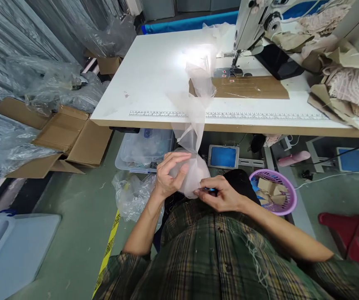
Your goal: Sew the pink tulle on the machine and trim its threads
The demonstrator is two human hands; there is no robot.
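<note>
A long strip of sheer white fabric point(194, 121) trails from the sewing table over its front edge to my lap. My left hand point(172, 173) grips the gathered fabric from the left, thumb against bent fingers. On the right, my right hand point(219, 192) is closed at the fabric's lower edge, holding a small slim tool point(211, 190) with a blue part. Most of that tool is hidden by my fingers, so its exact kind is unclear. Beyond the table edge, the sewing machine point(236, 62) stands with its needle area over a brown cardboard piece point(248, 87).
The white table point(148, 79) has a printed ruler along its front. A black phone-like slab point(279, 61) and piled lace trim point(348, 85) lie to the right. Below are a purple basket point(288, 200), a clear plastic bin point(144, 146) and an open cardboard box point(69, 133).
</note>
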